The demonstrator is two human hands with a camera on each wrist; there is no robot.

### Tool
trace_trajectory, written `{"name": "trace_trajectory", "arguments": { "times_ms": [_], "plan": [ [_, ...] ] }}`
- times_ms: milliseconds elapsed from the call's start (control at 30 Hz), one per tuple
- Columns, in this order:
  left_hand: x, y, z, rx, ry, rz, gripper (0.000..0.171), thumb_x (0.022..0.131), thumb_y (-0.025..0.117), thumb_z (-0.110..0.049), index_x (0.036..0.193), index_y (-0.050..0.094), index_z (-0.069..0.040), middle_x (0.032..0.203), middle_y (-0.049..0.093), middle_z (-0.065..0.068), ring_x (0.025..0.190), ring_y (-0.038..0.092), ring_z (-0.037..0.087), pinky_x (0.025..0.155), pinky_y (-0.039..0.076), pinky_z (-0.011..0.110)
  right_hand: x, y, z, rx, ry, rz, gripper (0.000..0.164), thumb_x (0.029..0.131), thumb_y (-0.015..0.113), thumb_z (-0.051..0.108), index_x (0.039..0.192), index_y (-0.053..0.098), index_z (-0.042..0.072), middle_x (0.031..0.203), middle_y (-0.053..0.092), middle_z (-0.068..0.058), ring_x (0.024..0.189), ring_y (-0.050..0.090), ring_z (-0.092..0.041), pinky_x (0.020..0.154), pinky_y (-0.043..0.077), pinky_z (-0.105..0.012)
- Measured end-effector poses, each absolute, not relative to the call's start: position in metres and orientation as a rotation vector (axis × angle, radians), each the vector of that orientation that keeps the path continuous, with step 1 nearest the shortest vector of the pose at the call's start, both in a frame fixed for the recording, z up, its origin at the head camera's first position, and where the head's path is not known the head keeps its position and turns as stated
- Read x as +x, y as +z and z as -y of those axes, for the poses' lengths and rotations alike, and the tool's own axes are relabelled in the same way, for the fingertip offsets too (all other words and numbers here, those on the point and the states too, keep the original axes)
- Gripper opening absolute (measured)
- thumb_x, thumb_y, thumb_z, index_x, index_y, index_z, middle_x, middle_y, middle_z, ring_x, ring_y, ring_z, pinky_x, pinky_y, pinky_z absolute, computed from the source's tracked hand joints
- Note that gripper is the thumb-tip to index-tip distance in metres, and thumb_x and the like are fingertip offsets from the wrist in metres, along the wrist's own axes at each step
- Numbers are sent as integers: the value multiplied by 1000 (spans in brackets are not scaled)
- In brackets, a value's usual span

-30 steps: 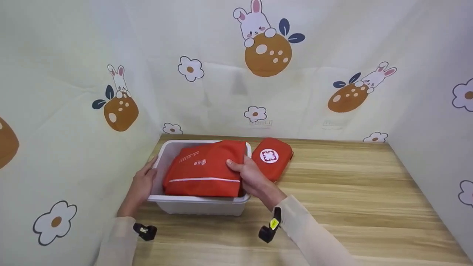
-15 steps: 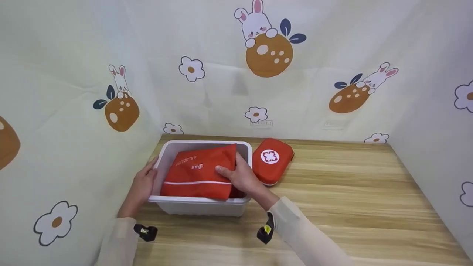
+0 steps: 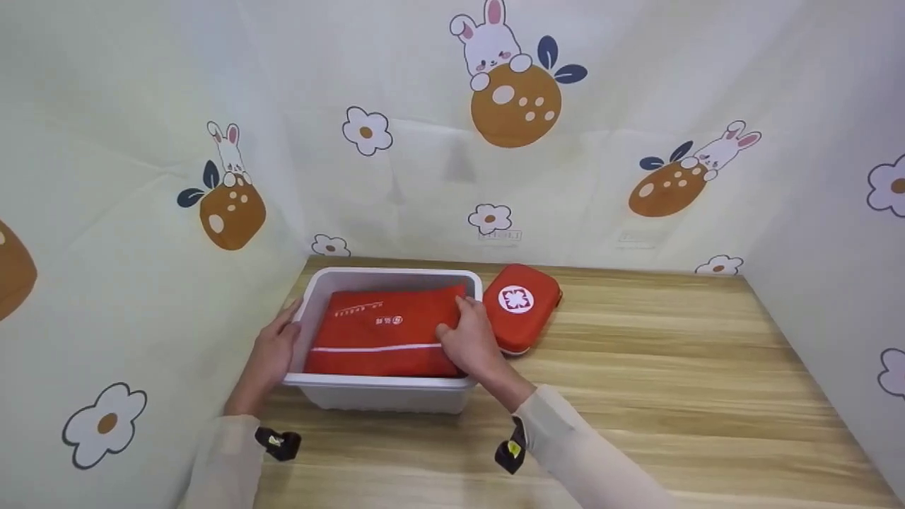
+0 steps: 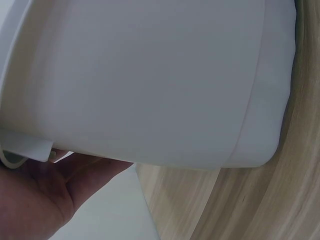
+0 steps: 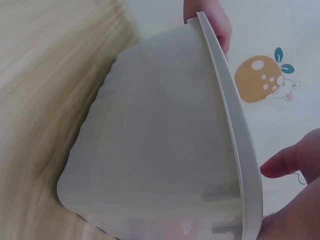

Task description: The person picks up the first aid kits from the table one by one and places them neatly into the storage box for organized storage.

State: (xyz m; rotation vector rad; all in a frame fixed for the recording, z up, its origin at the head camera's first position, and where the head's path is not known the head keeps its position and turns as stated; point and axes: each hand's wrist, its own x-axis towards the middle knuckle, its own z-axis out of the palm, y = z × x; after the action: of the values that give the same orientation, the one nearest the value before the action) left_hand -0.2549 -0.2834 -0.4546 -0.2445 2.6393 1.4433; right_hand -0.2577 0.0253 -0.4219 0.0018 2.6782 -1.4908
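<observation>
A white plastic bin [image 3: 396,396] stands on the wooden table, with a flat red pouch [image 3: 385,332] lying inside it. White print and a white stripe run across the pouch. My left hand [image 3: 274,350] grips the bin's left rim; the left wrist view shows the hand [image 4: 60,185] partly hidden behind the bin wall. At the pouch's right end, my right hand [image 3: 475,339] holds its edge, thumb on top and some fingers hidden. In the right wrist view, the thumb [image 5: 285,161] reaches over the bin's rim [image 5: 240,135].
A red zip case [image 3: 527,322] with a white round emblem lies right beside the bin. Bare wooden tabletop [image 3: 672,367] stretches to the right. Patterned cloth walls [image 3: 396,184] enclose the table at the back and both sides.
The pouch's raised right end has come down, and the pouch now lies flatter in the bin. My right hand went left, then back right with its edge. My left hand stayed put.
</observation>
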Motion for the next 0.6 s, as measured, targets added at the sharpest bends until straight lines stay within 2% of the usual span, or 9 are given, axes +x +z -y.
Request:
{"name": "trace_trajectory", "arguments": {
  "times_ms": [100, 200, 267, 367, 600],
  "plan": [
    [-256, -455, 283, -240, 1438, -2643, 54, 109, 23, -29, 162, 11, -31, 170, 9, 11, 158, 6, 36, 125, 13, 61, -255, -424, -24, -23, -1455, -2729, 59, 92, 62, 14, 147, 46, -2, 161, 33, -20, 148, 35, -36, 123, 32, -50],
    [-255, -454, 283, -240, 1428, -2650, 54, 109, 23, -29, 162, 11, -31, 170, 9, 12, 157, 7, 37, 125, 13, 61, -253, -427, -25, -69, -1478, -2755, 48, 92, 61, 11, 138, 57, -1, 159, 37, -19, 148, 37, -36, 122, 34, -50],
    [-255, -454, 282, -237, 1415, -2661, 54, 109, 23, -28, 162, 12, -30, 170, 10, 12, 157, 6, 38, 126, 12, 61, -251, -429, -26, -107, -1507, -2788, 37, 90, 62, 9, 126, 65, 0, 152, 46, -18, 141, 46, -35, 118, 39, -48],
    [-254, -454, 282, -236, 1407, -2671, 54, 109, 23, -28, 162, 13, -30, 170, 9, 12, 158, 4, 37, 126, 9, 61, -249, -431, -28, -154, -1557, -2831, 21, 88, 63, 7, 108, 69, 4, 135, 57, -16, 127, 55, -32, 111, 46, -46],
    [-255, -455, 282, -247, 1411, -2669, 54, 109, 22, -29, 162, 11, -30, 170, 8, 11, 158, 3, 37, 125, 9, 61, -251, -437, -36, -120, -1750, -2788, 15, 88, 60, 1, 99, 67, 10, 118, 57, -7, 108, 57, -23, 97, 54, -39]
  ]
}}
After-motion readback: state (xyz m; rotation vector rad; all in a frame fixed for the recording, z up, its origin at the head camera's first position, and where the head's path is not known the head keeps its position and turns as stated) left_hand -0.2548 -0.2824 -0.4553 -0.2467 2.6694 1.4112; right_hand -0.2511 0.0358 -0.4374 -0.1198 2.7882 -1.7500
